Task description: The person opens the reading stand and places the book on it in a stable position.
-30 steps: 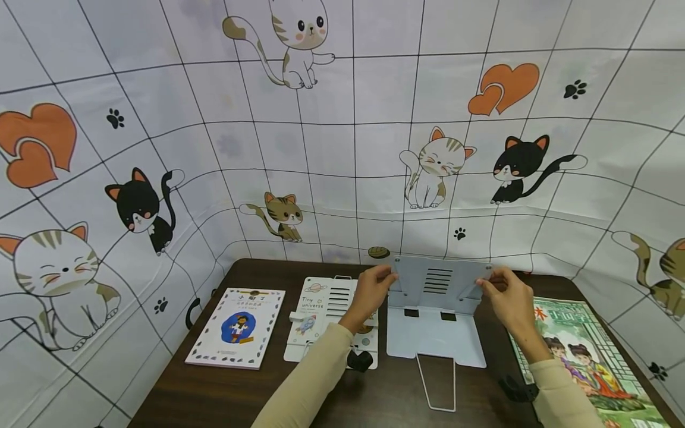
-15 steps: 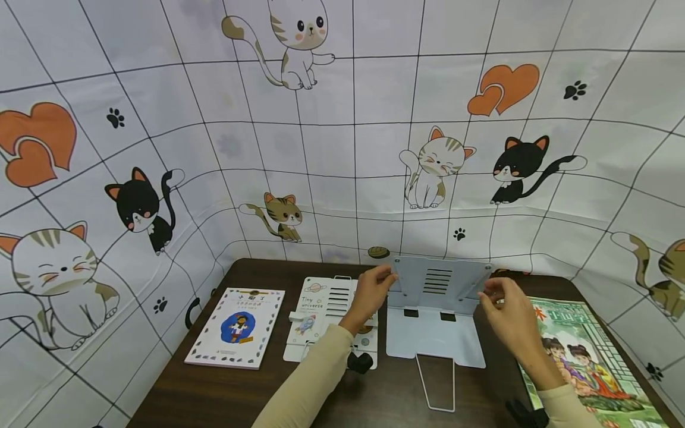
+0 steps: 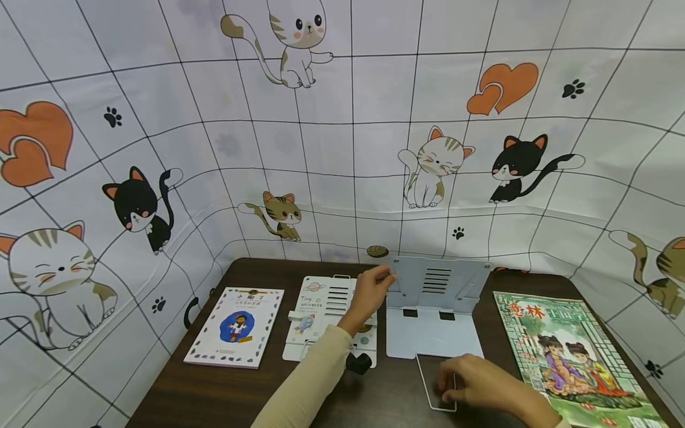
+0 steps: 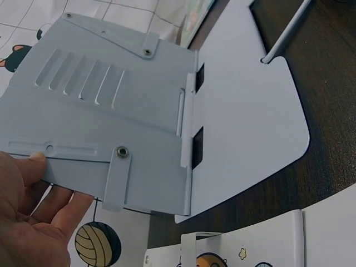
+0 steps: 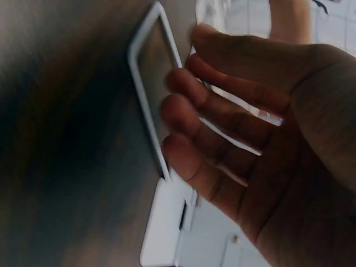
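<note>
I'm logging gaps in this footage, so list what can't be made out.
Head view: the left sleeve hides part of the "Tiny universe" stand.
Head view: the frame's bottom cuts off the magazine's lower edge.
Left wrist view: the left edge cuts off part of the left hand holding the grey stand.
Right wrist view: blur hides whether the right hand touches the wire loop.

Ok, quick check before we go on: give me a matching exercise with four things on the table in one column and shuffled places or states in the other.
1. Slotted grey metal panel
2. Thin white wire loop
3. Green illustrated magazine
4. White book with a blue circle

A. Leftmost of the four
B. Nearest the right grip
C. Held at its edge by the left grip
D. Rightmost of the four

Pairs: 1-C, 2-B, 3-D, 4-A
</note>
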Demonstrator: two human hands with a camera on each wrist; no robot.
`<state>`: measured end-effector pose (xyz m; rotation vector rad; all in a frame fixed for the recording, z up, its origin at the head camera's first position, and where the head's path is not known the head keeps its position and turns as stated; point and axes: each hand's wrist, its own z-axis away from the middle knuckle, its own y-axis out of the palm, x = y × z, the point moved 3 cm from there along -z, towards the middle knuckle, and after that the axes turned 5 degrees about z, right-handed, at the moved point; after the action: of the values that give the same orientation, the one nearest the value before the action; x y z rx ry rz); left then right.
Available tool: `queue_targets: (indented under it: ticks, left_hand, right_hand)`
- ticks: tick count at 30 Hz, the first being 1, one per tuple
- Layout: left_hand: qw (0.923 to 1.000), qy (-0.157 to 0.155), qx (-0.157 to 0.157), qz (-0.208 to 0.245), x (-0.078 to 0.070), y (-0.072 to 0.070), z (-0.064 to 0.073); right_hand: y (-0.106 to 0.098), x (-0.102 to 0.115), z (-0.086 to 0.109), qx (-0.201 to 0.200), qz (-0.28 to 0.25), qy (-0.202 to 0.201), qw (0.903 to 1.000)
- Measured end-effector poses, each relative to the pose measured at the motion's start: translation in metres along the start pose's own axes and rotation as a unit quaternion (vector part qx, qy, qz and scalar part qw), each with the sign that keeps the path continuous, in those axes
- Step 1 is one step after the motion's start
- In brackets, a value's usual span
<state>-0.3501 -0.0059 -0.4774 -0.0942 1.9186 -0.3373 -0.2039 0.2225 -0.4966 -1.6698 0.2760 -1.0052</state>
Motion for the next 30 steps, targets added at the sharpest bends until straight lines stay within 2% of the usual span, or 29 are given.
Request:
queue_targets:
  ticks: [3, 5, 10, 17, 25, 30]
  left_hand:
    - [1.0000, 0.001, 0.000, -0.005, 0.000, 0.001, 0.000]
    - [1.0000, -0.001, 0.000, -0.005, 0.001, 0.001, 0.000]
    - [1.0000, -0.002, 0.001, -0.002, 0.001, 0.001, 0.001]
    - [0.9999, 0.008, -0.006, -0.003, 0.000, -0.001, 0.002]
    - [0.9999, -0.007, -0.006, 0.013, -0.004, 0.001, 0.004]
    - [0.9999, 0.001, -0.008, 0.012, -0.001, 0.001, 0.003]
  right_hand:
    - [0.012, 0.002, 0.001, 0.035, 0.002, 0.023, 0.9991]
    - [0.017, 0.003, 0.001, 0.041, 0.019, 0.030, 0.9985]
    - [0.021, 0.004, 0.000, 0.035, 0.054, 0.010, 0.9979]
    - [0.023, 0.012, -0.004, 0.021, 0.075, -0.021, 0.9967]
    - [0.023, 0.017, -0.003, 0.012, 0.109, -0.002, 0.9940]
    - [0.012, 0.022, -0.003, 0.016, 0.085, 0.012, 0.9962]
